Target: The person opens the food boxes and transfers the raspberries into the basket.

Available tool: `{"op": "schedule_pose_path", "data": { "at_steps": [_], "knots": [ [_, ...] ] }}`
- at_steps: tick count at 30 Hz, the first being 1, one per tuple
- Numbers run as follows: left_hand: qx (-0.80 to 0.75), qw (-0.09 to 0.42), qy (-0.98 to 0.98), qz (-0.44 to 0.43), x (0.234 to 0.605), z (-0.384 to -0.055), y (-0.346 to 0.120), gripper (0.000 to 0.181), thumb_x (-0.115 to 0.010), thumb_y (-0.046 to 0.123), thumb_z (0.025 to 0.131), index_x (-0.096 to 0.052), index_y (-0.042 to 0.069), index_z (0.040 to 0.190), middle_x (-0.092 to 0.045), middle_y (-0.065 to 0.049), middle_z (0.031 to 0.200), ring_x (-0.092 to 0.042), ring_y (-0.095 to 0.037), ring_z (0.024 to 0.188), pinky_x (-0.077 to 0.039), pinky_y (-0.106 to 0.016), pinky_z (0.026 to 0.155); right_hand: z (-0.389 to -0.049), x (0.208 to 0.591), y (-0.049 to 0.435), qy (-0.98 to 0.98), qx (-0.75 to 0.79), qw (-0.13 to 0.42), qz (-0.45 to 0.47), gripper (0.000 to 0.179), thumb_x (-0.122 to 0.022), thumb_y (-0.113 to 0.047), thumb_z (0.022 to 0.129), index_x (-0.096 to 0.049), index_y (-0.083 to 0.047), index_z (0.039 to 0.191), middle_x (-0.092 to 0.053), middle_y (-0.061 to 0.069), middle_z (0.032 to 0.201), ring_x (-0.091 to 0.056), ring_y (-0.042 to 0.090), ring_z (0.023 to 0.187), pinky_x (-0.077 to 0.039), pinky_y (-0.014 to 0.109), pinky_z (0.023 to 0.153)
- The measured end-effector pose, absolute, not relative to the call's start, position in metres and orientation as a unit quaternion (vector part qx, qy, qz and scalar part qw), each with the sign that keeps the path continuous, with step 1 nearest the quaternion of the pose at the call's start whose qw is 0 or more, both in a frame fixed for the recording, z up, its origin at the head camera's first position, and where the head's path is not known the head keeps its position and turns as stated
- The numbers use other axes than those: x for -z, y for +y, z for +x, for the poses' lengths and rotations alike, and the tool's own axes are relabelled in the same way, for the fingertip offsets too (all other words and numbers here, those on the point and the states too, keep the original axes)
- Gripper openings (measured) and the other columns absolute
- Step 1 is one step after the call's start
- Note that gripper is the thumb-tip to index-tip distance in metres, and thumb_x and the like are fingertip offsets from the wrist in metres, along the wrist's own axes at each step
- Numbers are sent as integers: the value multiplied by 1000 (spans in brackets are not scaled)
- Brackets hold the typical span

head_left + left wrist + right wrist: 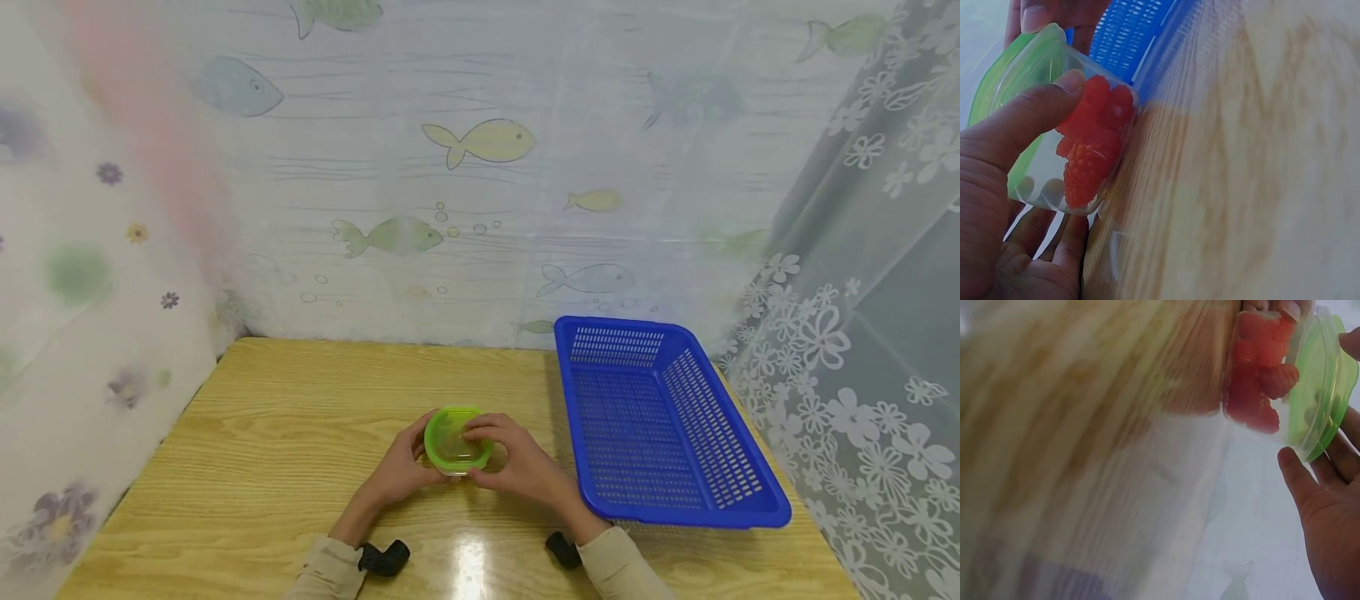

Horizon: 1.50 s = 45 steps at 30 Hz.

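Closest to the camera you've got two beige sleeves (330, 567) with chunky black mounts (386, 558) at the wrists, both nearer the person than most of the blue basket (690, 515). The clear tub (1050, 165) is left of that basket, about level with its nearer half, on the wood-look table (300, 433) as far as I can tell. It's upright, base down, green lid (450, 437) facing straight up. Honestly not much of a long axis: from above it's a stubby rounded square, and side-on it's a squat little thing. Inside there's a clump of red berries (1091, 150), raspberries by the look of it, down in the bottom. The left hand (405, 462) has the tub from the side away from the basket, spread to the tub's width, thumb flat along the near wall and fingers wrapped round the far side, so the tub sits right in the crook of that grip. The right hand (517, 458) is on the basket side, arched roughly half-open over the lid, fingertips on top and thumb down by the near rim, so the lid sits under those fingers. Can't tell if the lid is fully snapped down. That right forearm runs just beside the basket's near left corner.
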<state>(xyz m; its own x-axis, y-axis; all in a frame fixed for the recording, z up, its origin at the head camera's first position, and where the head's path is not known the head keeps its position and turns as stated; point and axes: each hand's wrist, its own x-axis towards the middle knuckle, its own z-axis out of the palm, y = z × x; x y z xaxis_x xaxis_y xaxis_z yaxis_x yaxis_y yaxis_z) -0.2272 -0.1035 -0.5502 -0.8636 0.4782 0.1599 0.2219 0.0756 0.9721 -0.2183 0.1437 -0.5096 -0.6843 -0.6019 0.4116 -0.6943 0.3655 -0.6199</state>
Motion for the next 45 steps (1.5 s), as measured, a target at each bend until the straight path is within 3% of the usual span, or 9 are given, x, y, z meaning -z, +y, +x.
{"op": "schedule_pose_path", "data": {
  "at_steps": [14,26,37,45],
  "knots": [
    [-629,98,733,240,550,-227,-103,95,-88,9,79,-35,17,158,-47,-11,153,-50,-33,138,-43,-28,111,-221,508,145,-819,-397,64,410,42,-82,-9,85,-70,0,124,-64,13,132,-58,30,127,-52,42,104],
    [-630,80,734,242,549,-226,-102,89,-90,11,78,-44,24,153,-56,-3,145,-53,-25,135,-37,-53,116,-221,500,141,-831,-387,59,395,38,-77,-10,91,-68,-3,126,-64,11,131,-58,28,126,-52,41,104],
    [-613,73,745,252,551,-228,-104,86,-89,15,80,-44,20,153,-55,-4,146,-53,-24,135,-42,-44,114,-224,500,138,-817,-441,64,366,37,-78,-8,88,-69,-1,124,-67,13,126,-60,29,122,-52,42,103],
    [-612,70,747,249,552,-227,-103,86,-89,15,79,-45,21,152,-55,-4,146,-53,-26,134,-42,-50,113,-228,505,139,-803,-482,63,345,35,-82,-7,84,-74,-4,118,-69,13,124,-62,31,122,-53,43,104]
  ]
}}
